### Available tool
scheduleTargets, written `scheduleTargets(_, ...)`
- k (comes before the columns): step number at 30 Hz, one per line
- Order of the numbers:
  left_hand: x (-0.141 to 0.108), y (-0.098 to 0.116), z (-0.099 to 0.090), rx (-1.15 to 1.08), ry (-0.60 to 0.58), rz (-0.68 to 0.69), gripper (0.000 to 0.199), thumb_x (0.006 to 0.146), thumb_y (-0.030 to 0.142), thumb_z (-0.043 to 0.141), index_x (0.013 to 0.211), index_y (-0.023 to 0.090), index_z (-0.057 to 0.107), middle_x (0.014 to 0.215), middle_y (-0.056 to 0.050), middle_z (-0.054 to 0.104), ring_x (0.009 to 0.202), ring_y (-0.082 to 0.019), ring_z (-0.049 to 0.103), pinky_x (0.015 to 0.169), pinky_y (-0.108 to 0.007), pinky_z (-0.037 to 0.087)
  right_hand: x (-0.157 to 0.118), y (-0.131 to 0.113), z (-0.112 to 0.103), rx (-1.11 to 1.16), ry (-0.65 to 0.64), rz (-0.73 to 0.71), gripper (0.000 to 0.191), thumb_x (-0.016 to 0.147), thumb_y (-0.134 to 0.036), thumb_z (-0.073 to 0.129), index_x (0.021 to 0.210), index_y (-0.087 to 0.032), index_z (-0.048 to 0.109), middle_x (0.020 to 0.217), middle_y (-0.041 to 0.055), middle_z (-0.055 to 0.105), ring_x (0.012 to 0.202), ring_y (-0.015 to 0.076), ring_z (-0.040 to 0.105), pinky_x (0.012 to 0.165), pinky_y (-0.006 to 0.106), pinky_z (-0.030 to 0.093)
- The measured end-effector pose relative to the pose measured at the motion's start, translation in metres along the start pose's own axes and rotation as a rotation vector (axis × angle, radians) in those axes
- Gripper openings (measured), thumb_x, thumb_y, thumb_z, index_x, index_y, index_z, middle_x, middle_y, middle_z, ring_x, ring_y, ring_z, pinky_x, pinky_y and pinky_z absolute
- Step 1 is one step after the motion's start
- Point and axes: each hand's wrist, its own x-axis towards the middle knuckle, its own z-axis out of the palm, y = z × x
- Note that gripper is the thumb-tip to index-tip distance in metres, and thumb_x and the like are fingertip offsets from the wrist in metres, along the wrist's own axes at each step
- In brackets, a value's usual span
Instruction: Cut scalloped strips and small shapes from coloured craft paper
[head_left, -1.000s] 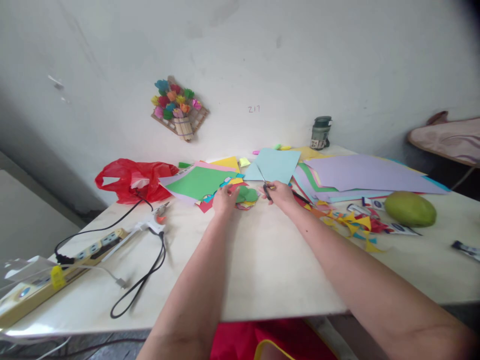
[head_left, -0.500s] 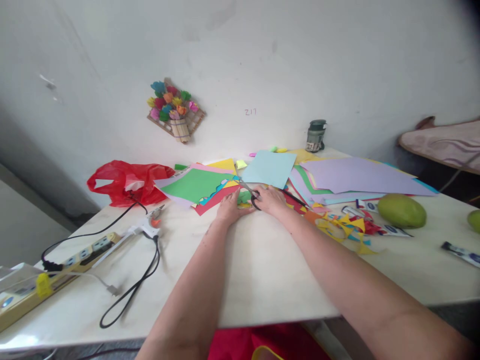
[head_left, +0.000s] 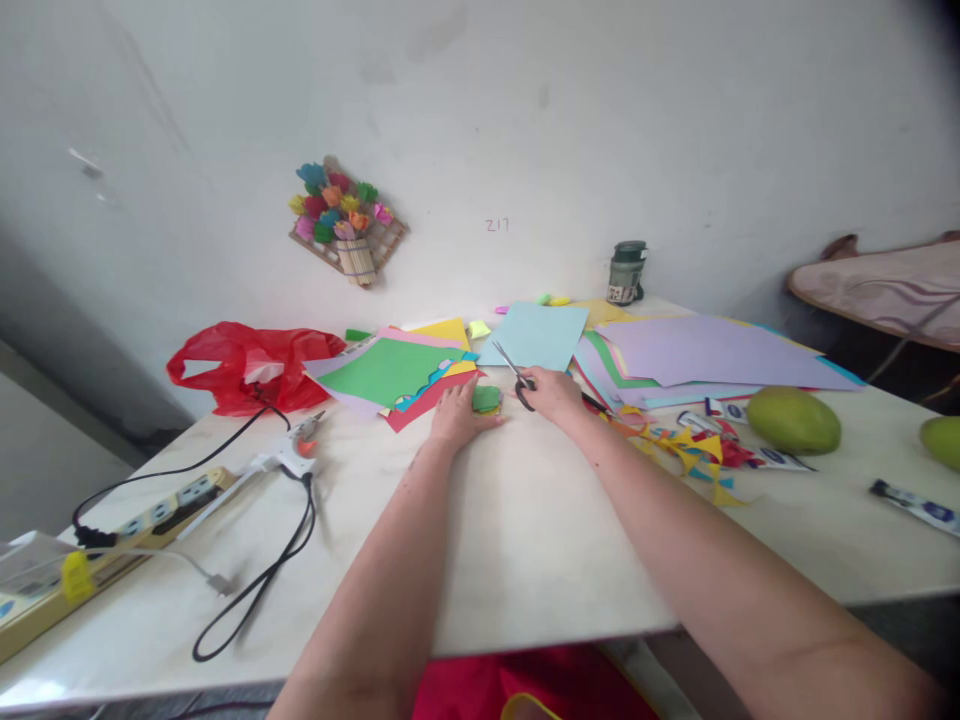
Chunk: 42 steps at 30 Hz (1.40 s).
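The black-handled scissors are in my right hand, blades pointing up and left over the edge of the light blue sheet. My left hand lies on the white table with its fingers stretched out and the thumb apart, beside a small green paper piece. A little yellow shows under that piece's edge. Beyond my left fingers lie a red sheet and a green sheet with a blue, wavy-edged strip along it. A dark, thin stick-like thing lies partly hidden behind my right hand.
Yellow and blue paper scraps, glue tubes and a green fruit lie to the right. At left are a glue gun, its black cord, a power strip and a red plastic bag. Purple paper is stacked at back right.
My right hand has moved right with the scissors, away from the green paper piece and my left hand. More of the green piece shows now. My left hand has stayed about where it was.
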Motion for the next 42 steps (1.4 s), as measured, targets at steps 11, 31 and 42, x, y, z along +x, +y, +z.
scheduleTargets(11,0.002,0.0,0.001,-0.001,-0.027,-0.078,0.103,0.062,0.063,0.073,0.147,0.021,0.033,0.145,-0.019,0.045,0.136,-0.037,0.035,0.109,-0.047,0.026,-0.004,-0.008,-0.023,-0.259,-0.208,0.004,0.029,0.079,-0.031,0.062,0.099,-0.016,0.076,0.106,0.0167,0.072,0.103,0.03,0.065,0.076,0.033,0.046)
scheduleTargets(31,0.011,-0.01,0.007,-0.447,0.25,-0.14,0.067,0.081,0.053,0.061,0.136,0.017,0.049,0.108,-0.012,0.069,0.105,-0.027,0.063,0.093,-0.039,0.047,0.013,0.014,-0.007,1.596,-0.23,0.654,0.007,0.087,-0.014,0.056,0.091,-0.016,0.051,0.076,0.0041,0.057,0.061,0.0134,0.065,0.04,0.015,0.044)
scheduleTargets(42,0.009,0.0,0.002,-0.539,0.368,-0.087,0.038,0.081,0.044,0.063,0.107,0.017,0.069,0.101,-0.011,0.072,0.105,-0.028,0.065,0.096,-0.04,0.046,0.023,0.014,0.003,1.951,-0.068,0.529,0.007,0.09,-0.017,0.048,0.085,-0.019,0.052,0.085,0.0043,0.061,0.076,0.0145,0.065,0.063,0.025,0.058)
